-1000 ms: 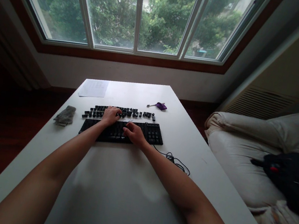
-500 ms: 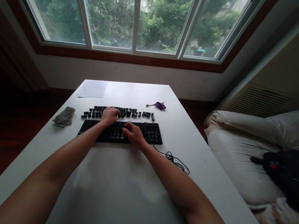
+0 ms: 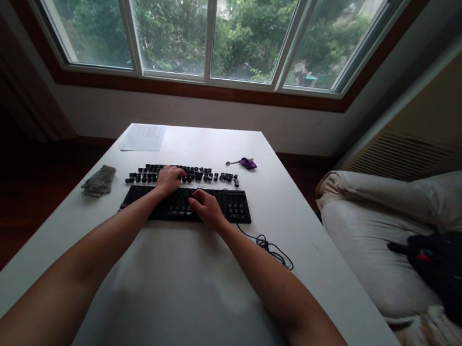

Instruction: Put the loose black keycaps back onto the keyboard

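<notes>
A black keyboard (image 3: pixel 234 204) lies on the white table, with keys still on its right-hand block. Rows of loose black keycaps (image 3: pixel 198 176) are laid out just behind it. My left hand (image 3: pixel 169 179) rests over the keyboard's back edge beside the keycaps, its fingers bent but apart and no object visible in them. My right hand (image 3: pixel 206 205) is closed over the middle of the keyboard, thumb and fingers pinched. Thin wires, looking like a wire keycap puller (image 3: pixel 199 187), stick up from its fingertips; the rest is hidden by the hand.
A grey cloth (image 3: pixel 99 180) lies at the table's left edge, and a paper sheet (image 3: pixel 143 138) at the back left. Farther back sits a purple object with a thin stick (image 3: pixel 247 164). The coiled cable (image 3: pixel 266 242) lies right of the keyboard. A sofa (image 3: pixel 352 240) stands at right.
</notes>
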`<action>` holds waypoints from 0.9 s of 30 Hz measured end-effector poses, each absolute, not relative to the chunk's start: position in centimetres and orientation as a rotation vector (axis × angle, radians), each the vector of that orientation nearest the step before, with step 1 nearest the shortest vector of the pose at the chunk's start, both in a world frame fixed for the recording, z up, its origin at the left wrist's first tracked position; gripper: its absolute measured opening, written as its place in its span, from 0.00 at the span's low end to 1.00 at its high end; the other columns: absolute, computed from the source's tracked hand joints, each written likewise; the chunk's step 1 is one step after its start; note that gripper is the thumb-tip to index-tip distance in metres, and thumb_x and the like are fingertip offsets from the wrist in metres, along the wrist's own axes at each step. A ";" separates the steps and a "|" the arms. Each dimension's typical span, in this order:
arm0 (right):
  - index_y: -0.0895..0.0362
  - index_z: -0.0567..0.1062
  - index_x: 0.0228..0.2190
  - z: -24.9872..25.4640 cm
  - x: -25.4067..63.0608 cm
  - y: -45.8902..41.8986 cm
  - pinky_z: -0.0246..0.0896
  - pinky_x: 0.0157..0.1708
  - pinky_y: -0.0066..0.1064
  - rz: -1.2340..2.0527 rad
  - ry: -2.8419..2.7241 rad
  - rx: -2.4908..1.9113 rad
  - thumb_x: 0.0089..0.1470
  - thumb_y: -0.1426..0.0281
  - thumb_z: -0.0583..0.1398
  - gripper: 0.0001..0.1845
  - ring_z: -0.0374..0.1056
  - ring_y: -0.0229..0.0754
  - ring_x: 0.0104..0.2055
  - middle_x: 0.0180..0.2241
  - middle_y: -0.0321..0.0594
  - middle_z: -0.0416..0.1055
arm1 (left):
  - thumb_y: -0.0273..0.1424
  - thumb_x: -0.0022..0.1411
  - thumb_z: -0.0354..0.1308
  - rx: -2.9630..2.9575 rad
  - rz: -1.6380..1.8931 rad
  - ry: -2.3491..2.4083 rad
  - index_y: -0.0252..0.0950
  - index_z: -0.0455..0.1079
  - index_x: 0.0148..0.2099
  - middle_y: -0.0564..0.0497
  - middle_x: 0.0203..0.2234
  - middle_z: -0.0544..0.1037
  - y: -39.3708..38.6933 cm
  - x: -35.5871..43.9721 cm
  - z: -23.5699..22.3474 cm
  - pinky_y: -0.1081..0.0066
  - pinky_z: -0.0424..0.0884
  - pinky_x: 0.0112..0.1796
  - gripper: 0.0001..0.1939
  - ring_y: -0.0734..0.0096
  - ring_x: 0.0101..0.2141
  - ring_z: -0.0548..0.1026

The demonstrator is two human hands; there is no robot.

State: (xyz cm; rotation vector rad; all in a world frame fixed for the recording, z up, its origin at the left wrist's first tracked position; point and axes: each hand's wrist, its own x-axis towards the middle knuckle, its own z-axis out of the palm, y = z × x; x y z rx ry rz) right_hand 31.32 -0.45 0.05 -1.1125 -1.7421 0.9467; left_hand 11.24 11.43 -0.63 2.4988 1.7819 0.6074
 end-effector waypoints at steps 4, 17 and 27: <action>0.56 0.70 0.31 0.0 31.3 -0.4 0.58 0.29 0.27 0.943 -1.740 -1.118 0.56 0.60 0.59 0.11 0.67 0.37 0.27 0.25 0.34 0.73 | 0.23 0.55 0.55 2.497 0.624 1.776 0.45 0.77 0.44 0.50 0.43 0.78 11.5 11.4 -0.6 0.60 0.64 0.47 0.17 0.56 0.48 0.68; 0.54 0.65 0.34 -0.5 31.5 1.5 0.66 0.26 0.28 1.238 -1.338 -0.976 0.50 0.59 0.62 0.15 0.70 0.37 0.26 0.27 0.32 0.71 | 0.25 0.62 0.51 2.450 0.840 1.729 0.42 0.76 0.44 0.49 0.44 0.78 7.7 11.4 1.1 0.58 0.64 0.53 0.14 0.57 0.49 0.68; 0.54 0.68 0.39 1.2 33.7 3.3 0.64 0.27 0.29 1.027 -1.375 -1.036 0.53 0.58 0.58 0.15 0.72 0.41 0.30 0.28 0.36 0.73 | 0.33 0.65 0.53 2.579 0.745 1.451 0.47 0.73 0.49 0.49 0.50 0.75 -1.6 10.7 0.4 0.58 0.66 0.55 0.12 0.58 0.53 0.68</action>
